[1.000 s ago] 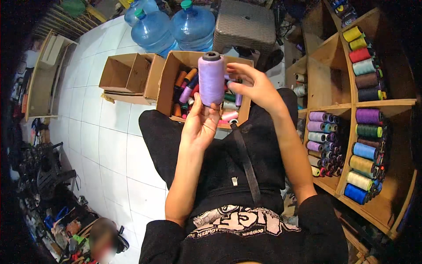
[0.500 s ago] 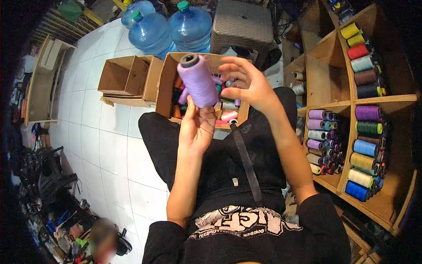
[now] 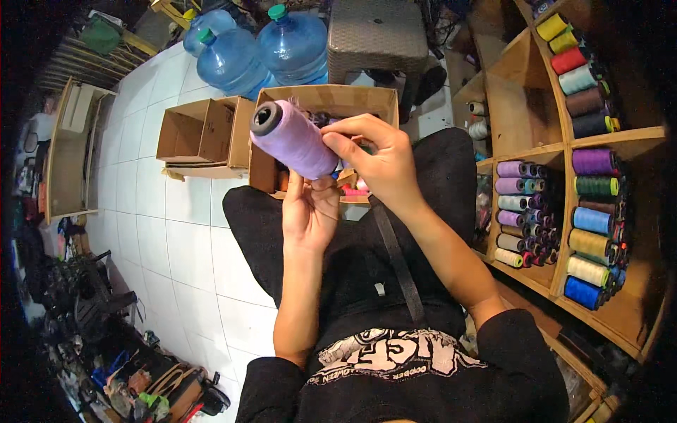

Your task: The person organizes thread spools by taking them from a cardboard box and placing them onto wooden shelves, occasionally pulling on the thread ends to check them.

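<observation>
A large lavender thread spool (image 3: 300,144) with a dark core is tilted up and to the left above an open cardboard box (image 3: 262,158). My left hand (image 3: 309,215) is closed around its lower end. Against the spool's right side, the thumb and forefinger of my right hand (image 3: 377,158) are pinched together. Whether a thread end is between those fingertips is too fine to tell. Several more spools lie in the box, largely hidden by my hands and the held spool.
Another cardboard box (image 3: 190,134) stands at the left. Behind are blue water jugs (image 3: 293,49) and a woven-pattern stool (image 3: 377,39). At the right, a wooden shelf (image 3: 536,151) holds rows of coloured thread spools (image 3: 589,218). Assorted clutter (image 3: 92,303) lies at lower left.
The spool has tipped further left, its top coming down. My right hand, spread and apart from it before, has moved left to its side and closed into a pinch.
</observation>
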Action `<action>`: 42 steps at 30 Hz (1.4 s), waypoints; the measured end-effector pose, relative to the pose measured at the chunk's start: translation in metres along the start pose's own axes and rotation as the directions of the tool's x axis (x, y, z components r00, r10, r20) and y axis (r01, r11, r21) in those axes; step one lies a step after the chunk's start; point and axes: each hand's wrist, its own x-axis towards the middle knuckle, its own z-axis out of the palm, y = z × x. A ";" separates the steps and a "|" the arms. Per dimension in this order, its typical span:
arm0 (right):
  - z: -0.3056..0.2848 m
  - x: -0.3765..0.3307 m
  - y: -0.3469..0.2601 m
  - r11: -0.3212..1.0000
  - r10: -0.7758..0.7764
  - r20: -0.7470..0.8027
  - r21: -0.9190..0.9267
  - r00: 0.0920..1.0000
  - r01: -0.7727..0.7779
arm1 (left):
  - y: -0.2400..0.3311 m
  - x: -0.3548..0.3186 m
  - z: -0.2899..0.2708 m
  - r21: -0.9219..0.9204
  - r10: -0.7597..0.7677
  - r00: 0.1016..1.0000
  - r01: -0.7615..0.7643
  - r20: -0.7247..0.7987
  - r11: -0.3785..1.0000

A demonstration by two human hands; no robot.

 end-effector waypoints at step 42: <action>-0.074 0.060 -0.028 0.913 0.011 0.643 -0.320 0.765 0.255 | 0.024 -0.010 -0.003 -0.049 0.117 0.982 -0.111 0.146 0.993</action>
